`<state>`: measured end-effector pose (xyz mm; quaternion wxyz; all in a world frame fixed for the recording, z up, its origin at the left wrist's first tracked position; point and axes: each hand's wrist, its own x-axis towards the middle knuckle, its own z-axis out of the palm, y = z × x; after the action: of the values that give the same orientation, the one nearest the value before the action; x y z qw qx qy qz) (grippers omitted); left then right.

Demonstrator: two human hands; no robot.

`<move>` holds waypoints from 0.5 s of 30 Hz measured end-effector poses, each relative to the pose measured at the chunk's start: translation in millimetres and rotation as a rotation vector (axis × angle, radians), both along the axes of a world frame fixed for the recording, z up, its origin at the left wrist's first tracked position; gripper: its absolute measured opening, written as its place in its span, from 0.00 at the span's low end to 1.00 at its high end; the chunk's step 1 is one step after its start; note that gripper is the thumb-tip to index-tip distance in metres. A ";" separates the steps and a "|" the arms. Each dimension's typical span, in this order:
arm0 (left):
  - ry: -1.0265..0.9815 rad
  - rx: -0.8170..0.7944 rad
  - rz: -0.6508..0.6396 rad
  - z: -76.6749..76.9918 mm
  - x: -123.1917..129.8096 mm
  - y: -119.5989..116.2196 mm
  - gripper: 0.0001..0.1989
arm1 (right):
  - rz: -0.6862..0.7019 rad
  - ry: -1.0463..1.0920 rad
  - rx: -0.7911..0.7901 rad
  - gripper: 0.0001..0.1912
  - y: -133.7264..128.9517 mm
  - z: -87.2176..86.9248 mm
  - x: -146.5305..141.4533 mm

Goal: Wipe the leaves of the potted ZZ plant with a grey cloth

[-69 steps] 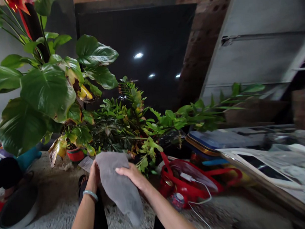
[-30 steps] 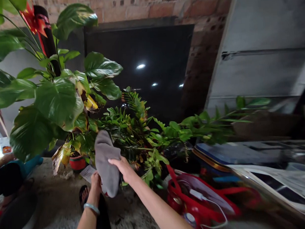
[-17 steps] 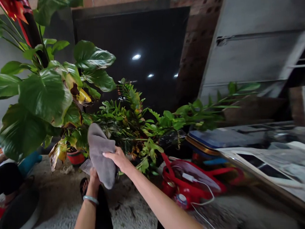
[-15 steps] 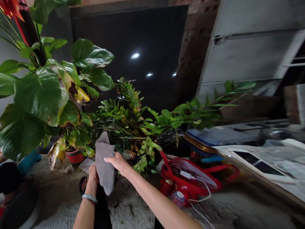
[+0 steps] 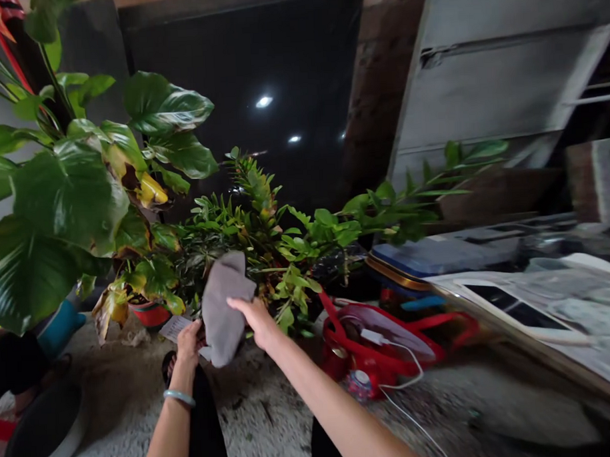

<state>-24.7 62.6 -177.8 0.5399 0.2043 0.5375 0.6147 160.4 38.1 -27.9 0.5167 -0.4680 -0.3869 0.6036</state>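
A soft grey cloth [image 5: 224, 318] is held up in front of the plants, gripped near its right edge by my right hand [image 5: 258, 322], the thumb on its near face. To the left of the cloth's lower part is my left hand [image 5: 187, 344], a pale bracelet on its wrist. Its fingers are closed, and what they hold is hidden. A small printed card [image 5: 174, 328] shows just left of that hand; whether the hand touches it, I cannot tell.
Large-leaved plants [image 5: 68, 197] and lower greenery [image 5: 264, 216] stand ahead. A red pot [image 5: 150, 315] is behind the card. To the right lie a red bag [image 5: 359, 343] with a white cable and a cluttered table [image 5: 518, 314]. A dark basin [image 5: 44, 427] sits left, near another person's leg.
The cloth has shifted right and up with my right hand, and its face looks broader. My left hand is now a little apart from most of it. The view has tilted slightly.
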 end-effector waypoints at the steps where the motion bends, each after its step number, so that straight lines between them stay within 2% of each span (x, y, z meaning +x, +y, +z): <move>1: 0.003 0.005 0.008 -0.3 -0.7 -0.6 0.09 | 0.011 -0.028 -0.057 0.13 -7.6 -15.2 2.6; 3: 0.022 0.009 0.008 -0.9 -3.0 -1.7 0.12 | 0.078 -0.057 -0.111 0.11 -23.4 -32.9 12.1; 4: 0.035 0.011 0.002 -1.0 -4.2 -1.9 0.13 | 0.096 -0.051 -0.104 0.11 -27.9 -32.6 17.2; 6: 0.058 0.007 0.000 0.0 -5.4 -1.5 0.14 | 0.051 -0.013 -0.013 0.15 -23.7 -15.4 24.1; 9: 0.084 0.000 0.030 3.4 -3.6 0.5 0.13 | -0.135 0.037 0.225 0.22 13.1 23.6 22.8; 11: 0.098 0.002 0.061 4.9 -1.0 1.8 0.14 | -0.218 0.059 0.224 0.23 38.4 34.4 16.2; 13: 0.099 0.012 0.107 4.2 1.4 2.8 0.15 | -0.246 0.070 0.043 0.19 46.5 23.1 8.4; 15: 0.094 0.020 0.165 1.3 2.8 3.8 0.15 | -0.225 0.067 -0.167 0.13 32.7 -5.4 3.3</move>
<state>-21.9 66.5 -176.5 0.4594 0.1933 0.5714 0.6520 163.7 70.8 -33.3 0.5530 -0.5292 -0.2631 0.5872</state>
